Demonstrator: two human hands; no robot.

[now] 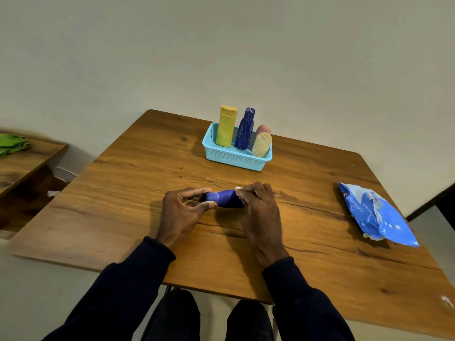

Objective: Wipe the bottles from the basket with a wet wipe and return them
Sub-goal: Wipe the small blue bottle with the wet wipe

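**A:** What could slip here?

**B:** The blue bottle, lying sideways just above the middle of the desk. The left hand pinches one end between thumb and fingertips. The right hand curls round the other end and presses a wet wipe to it; only a white scrap shows. A damp, smooth bottle could twist out of that light pinch and roll toward the near edge.

**A:** And on the return?

**B:** The basket at the far edge is crowded with a yellow bottle, a navy bottle, a pink bottle and a leaning cream bottle. Pushing in could topple them.

**A:** The surroundings?

**B:** The desk is wood-grain with dark streaks, and a wipe pack lies near its right edge. Behind is a plain pale wall. A lower shelf at left carries a green cloth.
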